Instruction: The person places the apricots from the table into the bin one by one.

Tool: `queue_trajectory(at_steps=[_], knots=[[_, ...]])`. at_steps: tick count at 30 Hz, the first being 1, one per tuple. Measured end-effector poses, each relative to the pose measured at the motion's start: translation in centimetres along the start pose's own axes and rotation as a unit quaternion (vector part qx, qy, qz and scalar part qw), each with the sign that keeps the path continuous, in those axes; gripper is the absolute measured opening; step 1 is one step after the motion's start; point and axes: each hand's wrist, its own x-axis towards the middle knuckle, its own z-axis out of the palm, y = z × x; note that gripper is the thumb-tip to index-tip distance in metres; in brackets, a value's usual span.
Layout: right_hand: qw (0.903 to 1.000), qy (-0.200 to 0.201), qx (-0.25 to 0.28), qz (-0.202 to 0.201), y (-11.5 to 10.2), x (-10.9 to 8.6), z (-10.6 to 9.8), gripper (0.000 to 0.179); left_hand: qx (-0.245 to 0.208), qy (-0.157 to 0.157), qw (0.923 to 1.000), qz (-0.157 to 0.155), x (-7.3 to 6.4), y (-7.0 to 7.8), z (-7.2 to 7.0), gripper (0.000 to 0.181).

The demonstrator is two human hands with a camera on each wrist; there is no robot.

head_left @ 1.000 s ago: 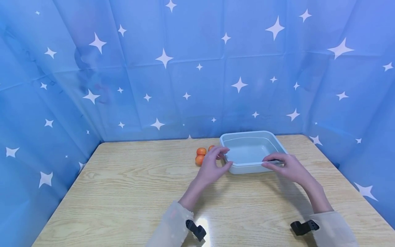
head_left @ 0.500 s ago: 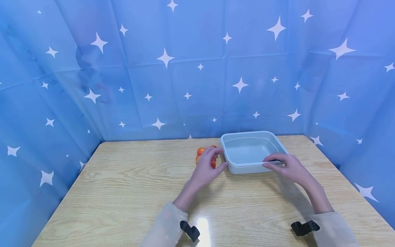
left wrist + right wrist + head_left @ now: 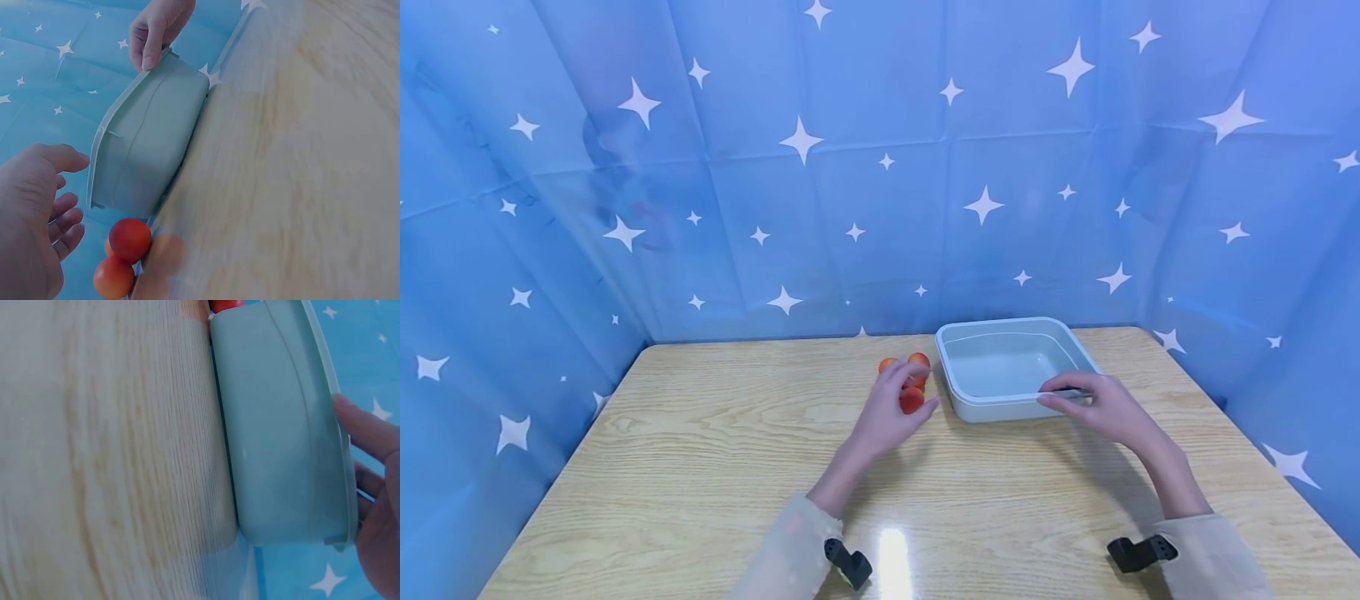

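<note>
A light blue-green plastic basin (image 3: 1000, 410) stands upright on the table toward the back right. My right hand (image 3: 1099, 403) pinches its near rim at the right corner, thumb outside and fingers over the inner side; the right wrist view shows the thumb (image 3: 359, 422) on the rim. Left of the basin, my left hand (image 3: 886, 417) hovers with its fingers loosely bent and apart, holding nothing. Several round red-orange fruits (image 3: 912, 400) lie just beyond it, partly hidden by its fingers. In the left wrist view, two fruits (image 3: 130, 240) show fully beside the basin's end.
The wood-grain table (image 3: 700, 467) reaches back to a blue curtain (image 3: 880, 167) with white stars, which also hangs along both sides. Black wrist mounts (image 3: 847, 564) sit at both sleeve cuffs.
My left hand has let go of the basin's left near corner and drawn away left and slightly toward me, over the fruits' near side. The right hand and the basin have stayed put.
</note>
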Motion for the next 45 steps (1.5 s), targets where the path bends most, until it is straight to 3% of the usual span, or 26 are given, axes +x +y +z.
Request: queue_trajectory(at_steps=[8, 17, 26, 40, 45], knots=[[1.0000, -0.001, 0.002, -0.002, 0.0, 0.0, 0.0, 0.012, 0.017, -0.012, 0.9997, -0.015, -0.5, -1.0, -0.6, 0.046], [1.0000, 0.001, 0.001, -0.005, 0.0, 0.0, 0.0, 0.011, 0.031, -0.019, 0.9993, -0.009, -0.7, -2.0, -0.8, 0.047], [1.0000, -0.001, 0.004, -0.001, -0.2, 0.0, -0.1, 0.012, 0.048, -0.043, 0.9975, -0.031, -0.8, -1.9, -1.0, 0.050], [1.0000, -0.003, 0.007, 0.001, -0.3, -0.1, -0.2, 0.012, 0.092, -0.070, 0.9927, -0.033, -0.7, -2.2, -0.8, 0.037], [1.0000, -0.005, 0.003, 0.003, -0.3, 0.0, -0.1, 0.012, 0.108, -0.075, 0.9912, -0.020, -0.7, -2.3, -0.8, 0.034]])
